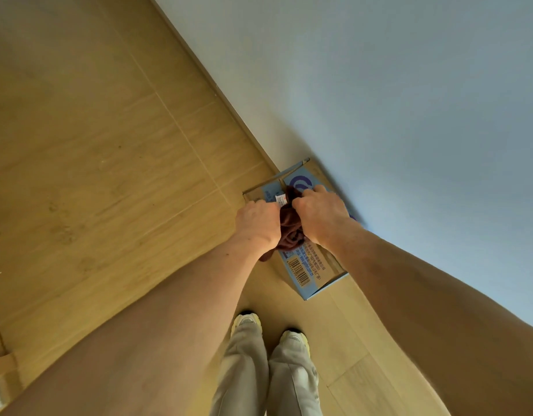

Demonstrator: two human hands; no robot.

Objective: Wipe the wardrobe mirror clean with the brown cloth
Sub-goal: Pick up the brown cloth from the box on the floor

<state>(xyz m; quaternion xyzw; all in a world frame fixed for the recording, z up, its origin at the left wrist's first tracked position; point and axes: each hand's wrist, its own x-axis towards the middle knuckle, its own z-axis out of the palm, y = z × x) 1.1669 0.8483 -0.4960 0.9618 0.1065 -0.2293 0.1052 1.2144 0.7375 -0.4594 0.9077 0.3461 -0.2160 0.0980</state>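
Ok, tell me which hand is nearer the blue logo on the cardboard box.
Right. The right hand grips the brown cloth just beside the blue logo; the left hand grips it farther off, down-left.

- One head-worn view, looking steeply down and tilted: floor point(94, 145) fills the left, wall point(409, 100) the right.
- The left hand point(257, 223) and right hand point(319, 214) sit near, mid-frame; shoes point(293, 337) at the bottom edge.

Brown cloth point(290, 226) bunched, dark reddish-brown, white tag at top; held between both hands.
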